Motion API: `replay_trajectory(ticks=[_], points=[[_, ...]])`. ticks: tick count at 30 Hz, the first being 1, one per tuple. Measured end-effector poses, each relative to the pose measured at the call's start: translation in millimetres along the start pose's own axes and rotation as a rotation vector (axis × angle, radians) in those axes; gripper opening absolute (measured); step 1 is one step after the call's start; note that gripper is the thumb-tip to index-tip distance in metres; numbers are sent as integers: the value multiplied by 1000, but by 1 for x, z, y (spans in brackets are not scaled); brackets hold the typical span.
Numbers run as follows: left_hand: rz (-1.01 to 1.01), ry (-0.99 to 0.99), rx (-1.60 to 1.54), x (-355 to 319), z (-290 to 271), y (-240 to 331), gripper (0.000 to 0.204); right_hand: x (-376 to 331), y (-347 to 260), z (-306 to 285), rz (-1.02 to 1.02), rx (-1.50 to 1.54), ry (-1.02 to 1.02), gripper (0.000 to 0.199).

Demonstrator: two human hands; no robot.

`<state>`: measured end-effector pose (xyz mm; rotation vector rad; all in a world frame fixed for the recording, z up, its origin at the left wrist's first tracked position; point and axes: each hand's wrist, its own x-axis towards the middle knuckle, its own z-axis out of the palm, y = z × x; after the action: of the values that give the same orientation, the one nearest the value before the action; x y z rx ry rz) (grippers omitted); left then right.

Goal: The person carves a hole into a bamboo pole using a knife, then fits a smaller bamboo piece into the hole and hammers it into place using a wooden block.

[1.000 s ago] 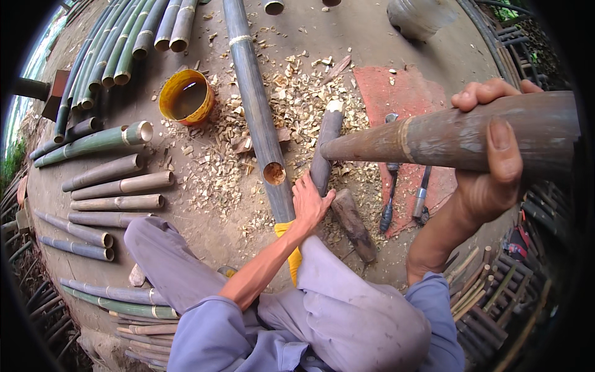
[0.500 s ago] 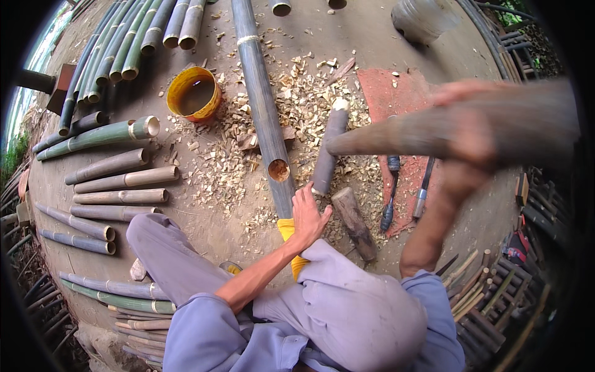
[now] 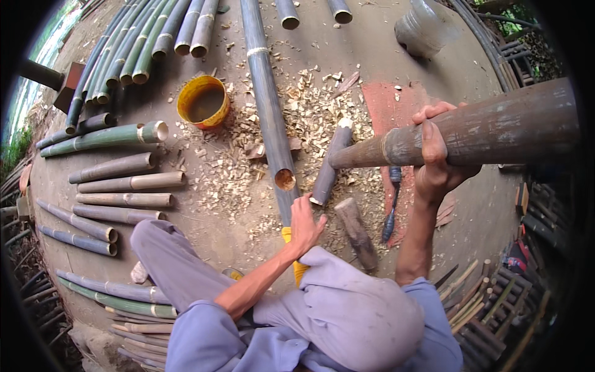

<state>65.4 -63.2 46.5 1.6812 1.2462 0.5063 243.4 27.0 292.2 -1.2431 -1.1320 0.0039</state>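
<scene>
A tapered brown bamboo piece [image 3: 514, 127] is grasped in the right hand [image 3: 434, 158], above ground strewn with wood chips [image 3: 235, 180].

Near the raised knee [image 3: 365, 304], the left hand [image 3: 305, 223] is held with its back upward, released, the fingers loosely bent and the thumb apart; whether the long dark pole [image 3: 266, 105] is touched by it cannot be told. The right forearm is raised, and the bamboo piece is wrapped by fingers and thumb, its thick end pointed to the right. Just past the left fingertips, a short dark stick [image 3: 333, 162] is seen, partly overlapped by the narrow end; contact cannot be told. A wooden block [image 3: 356, 232] is laid nearby. Farther, a red mat [image 3: 387, 105] and a yellow bucket [image 3: 220, 121] are seen.
</scene>
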Motion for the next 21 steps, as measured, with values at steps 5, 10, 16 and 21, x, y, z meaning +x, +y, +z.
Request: replay_trajectory(ticks=[5,10,16,21], points=[[-2,87,-9,13,-13,-14,62,17,-25,-5,-24,122,-5,55],[30,72,-41,12,-4,-8,60,19,-34,-11,97,178,97,53],[15,101,-88,17,-10,-7,59,6,-10,-14,41,186,55,56],[-26,101,-113,14,-7,-11,59,17,-33,-22,89,283,82,57]])
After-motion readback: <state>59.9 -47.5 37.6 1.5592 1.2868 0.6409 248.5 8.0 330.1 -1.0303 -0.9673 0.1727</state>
